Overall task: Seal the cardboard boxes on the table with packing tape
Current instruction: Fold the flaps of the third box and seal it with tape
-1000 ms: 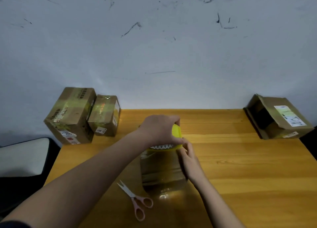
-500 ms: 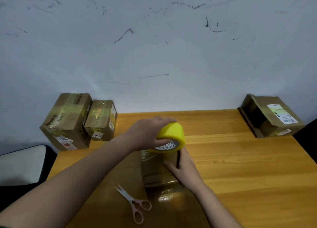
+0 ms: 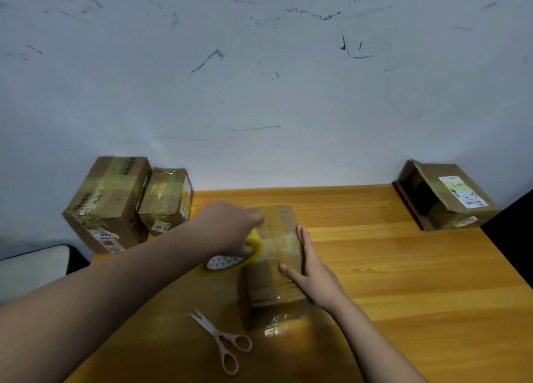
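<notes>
A small cardboard box (image 3: 274, 284) lies in the middle of the wooden table (image 3: 403, 281), with clear tape over its top and front. My left hand (image 3: 230, 227) grips a yellow roll of packing tape (image 3: 233, 258) at the box's left side, near its top edge. My right hand (image 3: 311, 264) lies flat with straight fingers along the box's right edge, thumb on the top face. Where the tape strip runs from the roll is hidden by my left hand.
Pink-handled scissors (image 3: 225, 342) lie shut in front of the box. Two taped boxes (image 3: 109, 206) (image 3: 168, 199) stand at the table's far left corner. An open box (image 3: 444, 195) lies on its side at the far right. A wall rises behind the table.
My left hand has carried the tape roll from above the box's far end down to its left side. My right hand slid up along the right edge and now lies flat.
</notes>
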`<state>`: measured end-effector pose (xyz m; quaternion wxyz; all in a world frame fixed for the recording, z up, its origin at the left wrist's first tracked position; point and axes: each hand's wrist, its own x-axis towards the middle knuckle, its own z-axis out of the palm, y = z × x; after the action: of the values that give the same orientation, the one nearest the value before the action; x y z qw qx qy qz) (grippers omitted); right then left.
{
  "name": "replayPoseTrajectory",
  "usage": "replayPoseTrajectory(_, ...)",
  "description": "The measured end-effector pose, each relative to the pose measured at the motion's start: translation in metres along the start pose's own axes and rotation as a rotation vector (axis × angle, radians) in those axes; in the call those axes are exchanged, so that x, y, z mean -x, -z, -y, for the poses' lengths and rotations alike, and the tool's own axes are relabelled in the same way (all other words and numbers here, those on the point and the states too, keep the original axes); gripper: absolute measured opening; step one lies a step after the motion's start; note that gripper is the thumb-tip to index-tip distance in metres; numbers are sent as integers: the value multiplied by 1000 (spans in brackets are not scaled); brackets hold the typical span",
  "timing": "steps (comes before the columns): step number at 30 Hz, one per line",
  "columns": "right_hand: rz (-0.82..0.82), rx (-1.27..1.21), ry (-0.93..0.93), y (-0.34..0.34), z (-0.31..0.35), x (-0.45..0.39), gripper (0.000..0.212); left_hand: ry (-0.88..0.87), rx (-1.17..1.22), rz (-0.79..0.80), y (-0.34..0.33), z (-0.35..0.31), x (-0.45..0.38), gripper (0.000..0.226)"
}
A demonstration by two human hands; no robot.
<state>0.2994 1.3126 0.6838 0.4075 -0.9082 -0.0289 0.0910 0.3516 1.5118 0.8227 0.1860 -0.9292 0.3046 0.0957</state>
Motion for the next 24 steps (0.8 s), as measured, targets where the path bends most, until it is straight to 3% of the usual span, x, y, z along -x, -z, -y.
replayPoseTrajectory(5, 1, 89, 13, -7, 10, 3, 98, 67, -39, 183, -33, 6, 15, 60)
replayPoseTrajectory(15, 35, 155, 2, -3, 17, 2, 98, 11, -175, 268, -51, -2, 19, 63)
replayPoseTrajectory(24, 50, 109, -55, -2, 18, -2, 96, 56, -45, 220, -95, 0, 11, 55)
